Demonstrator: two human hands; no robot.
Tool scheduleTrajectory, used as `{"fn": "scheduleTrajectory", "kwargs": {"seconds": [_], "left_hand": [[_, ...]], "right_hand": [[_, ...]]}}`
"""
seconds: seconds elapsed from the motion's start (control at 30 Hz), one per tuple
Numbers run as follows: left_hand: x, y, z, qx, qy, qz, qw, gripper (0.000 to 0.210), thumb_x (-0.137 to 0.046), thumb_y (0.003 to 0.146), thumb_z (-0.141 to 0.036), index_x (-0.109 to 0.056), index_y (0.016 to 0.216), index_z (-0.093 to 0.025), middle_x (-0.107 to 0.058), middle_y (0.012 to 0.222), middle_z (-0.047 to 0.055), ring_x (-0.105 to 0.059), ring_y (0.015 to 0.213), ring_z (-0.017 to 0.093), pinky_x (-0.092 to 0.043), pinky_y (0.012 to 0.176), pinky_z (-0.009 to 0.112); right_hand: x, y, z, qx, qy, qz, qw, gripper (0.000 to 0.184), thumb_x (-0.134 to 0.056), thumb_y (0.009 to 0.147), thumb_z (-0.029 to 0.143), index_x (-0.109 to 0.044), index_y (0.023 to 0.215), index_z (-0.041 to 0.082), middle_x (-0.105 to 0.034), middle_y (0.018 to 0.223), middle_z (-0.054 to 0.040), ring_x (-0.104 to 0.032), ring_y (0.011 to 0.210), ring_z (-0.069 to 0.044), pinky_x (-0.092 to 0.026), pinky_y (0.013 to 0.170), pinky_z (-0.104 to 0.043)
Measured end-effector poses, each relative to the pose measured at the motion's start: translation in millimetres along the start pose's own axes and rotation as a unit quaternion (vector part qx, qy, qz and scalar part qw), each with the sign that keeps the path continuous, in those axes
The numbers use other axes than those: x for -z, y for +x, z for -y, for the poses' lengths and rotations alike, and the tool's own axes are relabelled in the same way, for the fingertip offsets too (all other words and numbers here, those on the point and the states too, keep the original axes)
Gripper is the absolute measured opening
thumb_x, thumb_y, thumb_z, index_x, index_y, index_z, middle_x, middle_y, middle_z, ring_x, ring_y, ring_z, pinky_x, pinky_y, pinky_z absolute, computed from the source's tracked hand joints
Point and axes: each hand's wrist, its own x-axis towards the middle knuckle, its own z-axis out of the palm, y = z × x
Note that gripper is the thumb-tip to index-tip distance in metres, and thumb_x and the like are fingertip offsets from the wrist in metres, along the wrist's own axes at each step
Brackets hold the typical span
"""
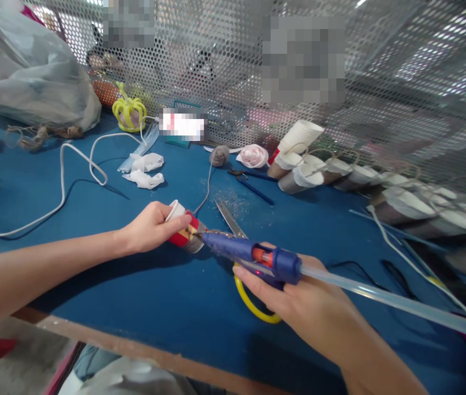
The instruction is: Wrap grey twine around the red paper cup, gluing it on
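My left hand [154, 226] is closed around a paper cup [181, 237] that lies tilted, its white rim toward me and its side red and tan. Grey yarn runs from the cup back to a small yarn ball [219, 156]. In my right hand [298, 291] is a blue hot glue gun [236, 249], with a long clear glue stick [381, 296] out of its back end. Its nozzle is at the cup's side, near the lower end; whether it touches I cannot tell. Scissors [253, 307] with yellow handles lie partly hidden under the gun.
Several cups [302, 175] with wrapped sides line the perforated metal partition [224, 71]. Pliers [253, 186], a pink ribbon roll [253, 156] and a yellow crown-like piece [129, 112] lie toward the back. A white cable [63, 181] crosses the left side, near a large plastic bag [35, 77].
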Motion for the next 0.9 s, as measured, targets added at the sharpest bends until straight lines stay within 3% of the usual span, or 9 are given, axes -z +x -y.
{"fn": "scheduleTrajectory", "kwargs": {"seconds": [0.13,0.3,0.4,0.6,0.9], "left_hand": [[-1.3,-1,-3,0.007,-0.019,0.002,1.0,0.038,-0.046,0.079,-0.039,-0.066,0.069,-0.009,-0.061,0.058,0.001,-0.048,0.05,0.01,-0.036,0.048,0.019],[-1.5,0,0,-0.015,-0.015,0.009,1.0,0.037,-0.046,0.08,-0.039,-0.065,0.072,-0.008,-0.06,0.059,0.001,-0.047,0.052,0.009,-0.037,0.05,0.019],[-0.5,0,3,-0.038,0.022,0.001,0.999,0.038,-0.046,0.08,-0.038,-0.065,0.07,-0.007,-0.058,0.057,0.001,-0.046,0.051,0.009,-0.037,0.048,0.019],[0.6,-1,5,-0.068,0.036,0.015,0.997,0.036,-0.044,0.081,-0.035,-0.064,0.074,-0.006,-0.059,0.06,0.004,-0.049,0.053,0.011,-0.041,0.051,0.021],[0.9,-3,1,-0.112,0.059,0.026,0.992,0.031,-0.044,0.082,-0.029,-0.061,0.068,-0.007,-0.055,0.056,0.002,-0.045,0.05,0.009,-0.036,0.047,0.018]], "right_hand": [[0,1,4,0.018,-0.006,0.012,1.0,0.016,-0.051,0.076,0.033,-0.062,0.066,0.026,-0.061,0.056,-0.0027,-0.056,0.05,-0.018,-0.048,0.05,-0.03],[-5,1,-8,0.041,-0.079,-0.048,0.995,0.02,-0.052,0.075,0.039,-0.065,0.071,0.024,-0.067,0.069,-0.006,-0.062,0.069,-0.025,-0.049,0.065,-0.035],[-3,4,-11,0.033,-0.054,-0.019,0.998,0.023,-0.048,0.078,0.038,-0.062,0.067,0.023,-0.063,0.057,-0.0006,-0.06,0.057,-0.018,-0.049,0.06,-0.029],[4,8,-9,-0.083,0.025,0.04,0.995,0.049,-0.05,0.076,0.046,-0.038,0.035,0.022,-0.044,0.033,0.004,-0.048,0.036,-0.011,-0.045,0.043,-0.022],[5,14,-12,-0.147,0.079,0.076,0.983,0.042,-0.05,0.074,0.05,-0.041,0.044,0.022,-0.046,0.035,0.0041,-0.047,0.035,-0.011,-0.043,0.044,-0.023]]}}
